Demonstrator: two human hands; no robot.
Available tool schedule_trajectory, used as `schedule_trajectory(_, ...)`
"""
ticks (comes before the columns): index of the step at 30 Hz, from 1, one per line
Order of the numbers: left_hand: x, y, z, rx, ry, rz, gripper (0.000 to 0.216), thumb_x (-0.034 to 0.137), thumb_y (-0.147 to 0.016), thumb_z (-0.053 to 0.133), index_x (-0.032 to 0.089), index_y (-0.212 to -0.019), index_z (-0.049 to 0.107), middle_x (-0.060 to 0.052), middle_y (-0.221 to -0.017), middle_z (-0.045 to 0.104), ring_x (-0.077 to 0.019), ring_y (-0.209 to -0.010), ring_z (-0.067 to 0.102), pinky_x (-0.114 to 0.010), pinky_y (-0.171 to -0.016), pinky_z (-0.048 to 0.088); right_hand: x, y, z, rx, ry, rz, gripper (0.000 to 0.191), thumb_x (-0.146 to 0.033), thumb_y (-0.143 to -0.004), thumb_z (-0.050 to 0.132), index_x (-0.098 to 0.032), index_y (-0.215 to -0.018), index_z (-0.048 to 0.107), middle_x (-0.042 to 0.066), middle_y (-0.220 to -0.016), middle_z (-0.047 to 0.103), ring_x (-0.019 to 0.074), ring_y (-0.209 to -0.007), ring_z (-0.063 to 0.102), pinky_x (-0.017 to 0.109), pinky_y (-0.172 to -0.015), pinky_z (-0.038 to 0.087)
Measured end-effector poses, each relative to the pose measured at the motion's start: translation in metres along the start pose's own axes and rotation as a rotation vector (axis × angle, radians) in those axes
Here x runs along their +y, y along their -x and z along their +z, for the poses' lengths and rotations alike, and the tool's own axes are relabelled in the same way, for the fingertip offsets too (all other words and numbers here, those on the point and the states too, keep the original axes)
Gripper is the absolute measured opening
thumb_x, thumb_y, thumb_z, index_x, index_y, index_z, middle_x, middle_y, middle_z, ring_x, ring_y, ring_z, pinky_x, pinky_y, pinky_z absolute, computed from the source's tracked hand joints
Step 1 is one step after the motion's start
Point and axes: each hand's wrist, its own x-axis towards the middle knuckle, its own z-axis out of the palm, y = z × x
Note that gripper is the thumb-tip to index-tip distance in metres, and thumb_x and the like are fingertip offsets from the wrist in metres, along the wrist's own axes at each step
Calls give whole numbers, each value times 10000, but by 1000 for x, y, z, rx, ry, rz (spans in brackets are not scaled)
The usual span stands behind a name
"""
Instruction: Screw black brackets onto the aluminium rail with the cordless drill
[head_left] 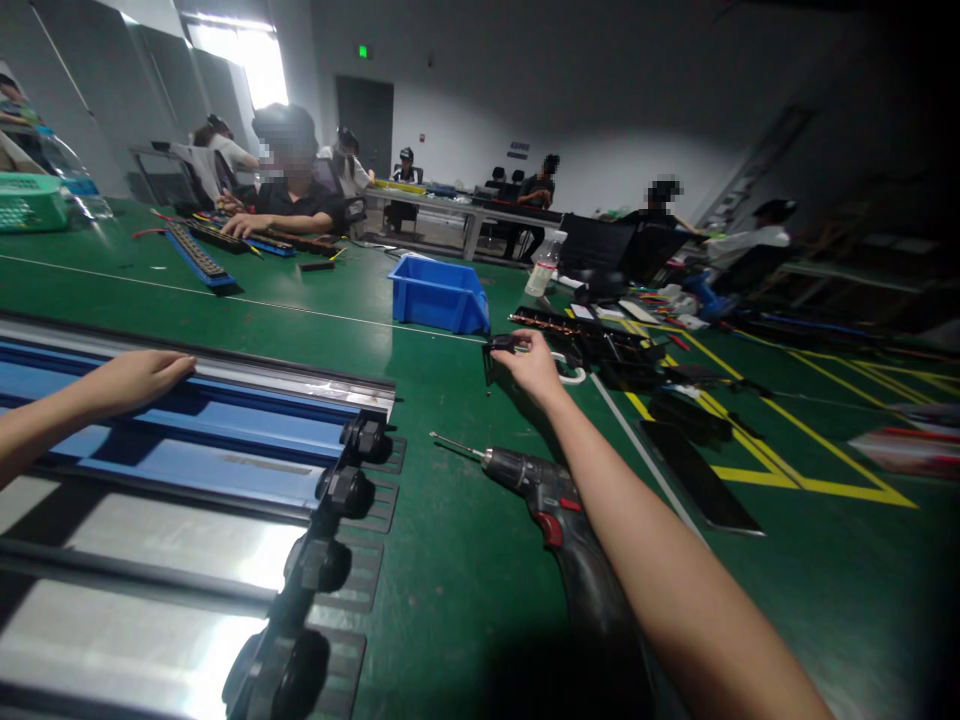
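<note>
My left hand (139,377) lies with its fingers curled over the top edge of a long blue and silver rail assembly (187,470) on the green table. Black end caps (330,555) line the assembly's right end. My right hand (534,366) reaches forward across the table and pinches a small black part (496,348) beside a white hook-shaped piece (570,375). A cordless screwdriver (555,505) lies on the table under my right forearm, its bit pointing left.
A blue plastic bin (439,292) stands beyond my right hand. Black strips and parts (600,340) lie to the right, with a plastic bottle (544,265) behind them. A person sits across the table at far left with long strips (199,255); others sit further back.
</note>
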Motion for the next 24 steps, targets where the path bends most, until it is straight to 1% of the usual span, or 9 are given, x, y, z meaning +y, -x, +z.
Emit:
schedule_trajectory(3, 0, 0, -1, -8, -7, -8, 662, 595, -883, 339, 109, -1173, 683, -121, -1134, 714, -292, -1024, 641, -301, -901, 445, 3, -1, 1, -40, 5, 46, 584, -371, -618, 763, -177, -1098, 492, 102, -1122, 622, 208, -953, 620, 378, -897, 504)
schedule_trajectory(5, 0, 0, -1, -16, -13, -11, 667, 597, -889, 324, 108, -1170, 680, -124, -1135, 711, -290, -1028, 638, -299, -904, 442, 5, 0, 1, -80, 11, 62, 623, -376, -623, 758, -175, -1141, 476, 97, -1129, 617, 188, -881, 624, 365, -856, 517)
schedule_trajectory(7, 0, -1, -2, -23, -12, -13, 673, 597, -894, 314, 105, -1177, 676, -130, -1151, 705, -289, -1040, 634, -301, -914, 437, 6, 1, 1, -110, -2, 77, 719, -374, -629, 755, -170, -1245, 444, 108, -1180, 599, 168, -813, 628, 352, -802, 533)
schedule_trajectory(10, 0, -1, -3, -33, -5, -22, 682, 600, -892, 312, 104, -1189, 674, -134, -1159, 703, -295, -1039, 634, -311, -916, 439, 5, 1, -1, -183, -35, 87, 890, -354, -654, 733, -189, -1433, 338, 119, -1252, 575, 152, -749, 636, 348, -743, 550)
schedule_trajectory(12, 0, -1, -3, -34, 4, -23, 692, 609, -884, 315, 103, -1189, 675, -133, -1144, 709, -299, -1022, 637, -317, -908, 445, 4, 1, -4, -211, 18, 56, 849, -346, -673, 715, -190, -1442, 391, 112, -1234, 591, 162, -779, 642, 358, -782, 550)
schedule_trajectory(14, -1, -1, -2, -29, 11, -20, 707, 622, -880, 310, 101, -1186, 676, -134, -1128, 712, -300, -1009, 639, -321, -906, 446, 3, 1, -7, -198, 118, 5, 712, -342, -677, 712, -176, -1346, 532, 106, -1181, 615, 183, -856, 642, 370, -862, 532)
schedule_trajectory(16, -3, -1, -1, -31, 11, -17, 726, 638, -885, 291, 99, -1184, 674, -140, -1117, 711, -298, -1006, 640, -324, -906, 444, 2, 2, -9, -176, 194, -26, 613, -337, -671, 719, -171, -1250, 608, 101, -1130, 631, 202, -911, 634, 379, -913, 512)
schedule_trajectory(19, -6, -3, 1, -42, 13, -14, 742, 651, -895, 271, 96, -1184, 671, -149, -1123, 702, -296, -1021, 639, -326, -914, 437, 0, 2, -12, -166, 229, -14, 572, -332, -667, 726, -173, -1204, 614, 94, -1087, 639, 218, -933, 629, 389, -921, 507)
schedule_trajectory(24, -11, -7, 5, -29, 11, -1, 731, 649, -893, 292, 101, -1177, 682, -151, -1137, 704, -298, -1037, 644, -331, -922, 444, -1, 4, -14, -165, 274, -14, 590, -312, -661, 732, -145, -1204, 573, 109, -1099, 637, 230, -963, 622, 391, -926, 499)
